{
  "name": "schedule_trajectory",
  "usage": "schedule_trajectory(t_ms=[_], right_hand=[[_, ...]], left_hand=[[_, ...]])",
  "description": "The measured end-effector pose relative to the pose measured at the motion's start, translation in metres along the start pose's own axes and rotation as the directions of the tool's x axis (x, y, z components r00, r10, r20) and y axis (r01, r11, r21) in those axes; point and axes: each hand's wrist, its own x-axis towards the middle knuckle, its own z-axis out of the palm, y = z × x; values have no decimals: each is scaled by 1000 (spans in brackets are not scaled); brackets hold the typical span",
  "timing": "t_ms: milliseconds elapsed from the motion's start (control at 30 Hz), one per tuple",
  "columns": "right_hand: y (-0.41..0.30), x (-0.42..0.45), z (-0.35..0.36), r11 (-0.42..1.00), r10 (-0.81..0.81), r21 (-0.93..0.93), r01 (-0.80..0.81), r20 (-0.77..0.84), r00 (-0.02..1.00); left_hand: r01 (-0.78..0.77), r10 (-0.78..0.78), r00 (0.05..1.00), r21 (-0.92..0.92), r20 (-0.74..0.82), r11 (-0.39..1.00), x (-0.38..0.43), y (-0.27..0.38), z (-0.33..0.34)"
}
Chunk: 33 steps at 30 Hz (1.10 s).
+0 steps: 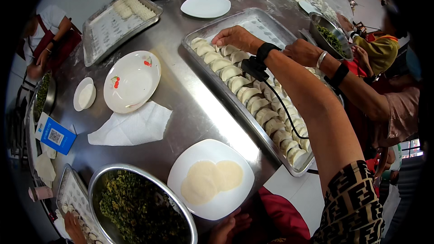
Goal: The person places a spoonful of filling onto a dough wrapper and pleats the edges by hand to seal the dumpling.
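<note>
My right hand (237,39), with a black wrist strap and cable, reaches to the far left part of a metal tray (234,108). Its fingertips pinch a dumpling (217,48) among rows of pleated dumplings (230,73). My left hand (232,225) is low at the bottom edge, partly cut off, with nothing visible in it. Above it lies a square white plate (242,206) bearing several round dough wrappers (200,183). Left of the plate, a steel bowl (191,225) holds chopped green filling (139,206).
A co-worker's hand (301,52) with a bracelet is over the tray's right side. Another person's hand (76,227) touches dumplings at lower left. An oval plate (132,78), paper napkin (135,128), small bowl (84,93) and second dumpling tray (108,37) occupy the table's left side.
</note>
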Motion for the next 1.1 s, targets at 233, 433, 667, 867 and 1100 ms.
schedule_trajectory(t_ms=[233, 433, 667, 867, 1100], right_hand=[[-4, -22, 1, 998, -63, -25, 60, -181, 981], [-7, -65, 3, 964, -103, -263, 32, -261, 960], [-100, -235, 52, 961, -184, -206, 186, 26, 983], [-89, -365, 135, 978, -186, -114, 172, -123, 975], [-53, -372, 185, 975, -148, -203, 94, -270, 951]], left_hand=[[-21, 21, 1000, -12, -16, 1000, 4, -5, -1], [-37, 37, 999, -7, 0, 999, 12, -8, 2], [-147, 147, 988, -3, 56, 989, 28, -2, 25], [-299, 303, 952, 105, -28, 949, 12, 8, 25], [-353, 364, 930, 142, -56, 925, 10, 14, 32]])
